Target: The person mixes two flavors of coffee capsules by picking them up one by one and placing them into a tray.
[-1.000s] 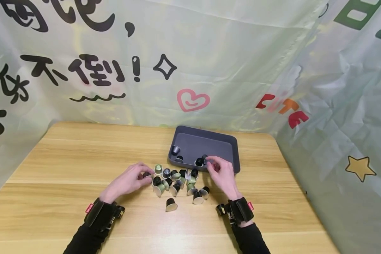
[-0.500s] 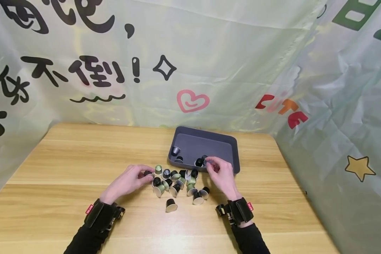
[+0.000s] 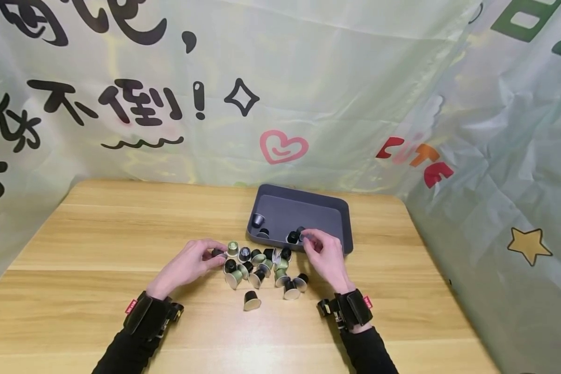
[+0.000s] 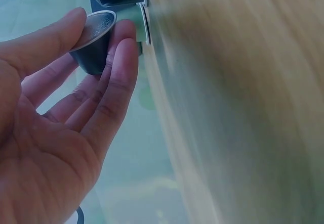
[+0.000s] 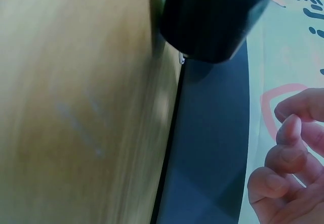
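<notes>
Beyond the left hand, black lettering [image 3: 119, 110] reads "不倒!"; the red wrist tag [image 3: 130, 306] is too small to read. The left hand [image 3: 190, 261] pinches a dark capsule [image 4: 92, 58] between thumb and fingers. Between the hands lie loose capsules [image 3: 257, 279]. The right hand [image 3: 326, 253], fingers bent, is at the near side of a gray tray [image 3: 327, 221] containing dark capsules [image 3: 293, 237]; whether it grips one cannot be told. Beyond it, rightward, coloured letters [image 3: 424, 155] spell "CUTE".

The left fingers [image 3: 215, 243] hold a dark capsule [image 3: 218, 253] beside scattered capsules [image 3: 256, 279].
</notes>
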The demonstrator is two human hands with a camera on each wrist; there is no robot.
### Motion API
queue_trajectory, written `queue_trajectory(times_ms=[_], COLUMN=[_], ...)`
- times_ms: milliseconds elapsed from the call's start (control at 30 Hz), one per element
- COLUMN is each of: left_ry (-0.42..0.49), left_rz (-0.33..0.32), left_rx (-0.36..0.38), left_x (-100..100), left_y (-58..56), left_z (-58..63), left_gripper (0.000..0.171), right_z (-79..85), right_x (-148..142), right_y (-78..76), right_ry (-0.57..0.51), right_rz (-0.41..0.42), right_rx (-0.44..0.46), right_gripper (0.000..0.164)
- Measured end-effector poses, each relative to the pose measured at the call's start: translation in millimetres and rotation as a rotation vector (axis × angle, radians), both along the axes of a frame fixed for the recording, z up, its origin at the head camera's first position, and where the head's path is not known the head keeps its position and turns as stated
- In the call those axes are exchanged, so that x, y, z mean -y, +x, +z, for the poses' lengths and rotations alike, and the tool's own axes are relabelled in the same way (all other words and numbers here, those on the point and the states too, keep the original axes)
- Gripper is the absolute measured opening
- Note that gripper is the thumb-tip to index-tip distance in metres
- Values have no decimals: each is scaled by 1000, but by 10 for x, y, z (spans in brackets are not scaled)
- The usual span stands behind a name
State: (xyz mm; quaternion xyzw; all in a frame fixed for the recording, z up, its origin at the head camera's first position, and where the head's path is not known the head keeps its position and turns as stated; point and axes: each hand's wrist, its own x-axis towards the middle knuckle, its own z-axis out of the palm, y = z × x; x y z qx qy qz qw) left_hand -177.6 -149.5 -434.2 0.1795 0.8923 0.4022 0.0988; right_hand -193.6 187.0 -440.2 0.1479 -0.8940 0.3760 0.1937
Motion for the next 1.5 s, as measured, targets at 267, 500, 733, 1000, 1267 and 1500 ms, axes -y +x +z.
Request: queue_trajectory(times_ms=[267,500,733,1000,1267,1500], left_ry=[-5,-5,22,31,21,25], left_rz=[-9,-9,-29,-21,3,15], left_rx=[-14,-19,-13,-2,-4,-14], left_x=[1,-11,-33,-36,-41,-48], left_y=[-12,-7,0,-2,-10,-13], left_z=[14,18,22,2,4,12], left_gripper=[36,35,34,33,32,32], right_z=[3,-9,-11,-12,4,22], right_x=[-4,-21,-42,-38,-32,-30], right_y=[21,31,25,2,-23,-38], right_ry=[-9,-15,-19,-5,-2,2], right_rz=[-5,-11,6,10,26,38], right_rx=[11,11,9,6,-5,-20], right_gripper=[16,16,16,17,17,17])
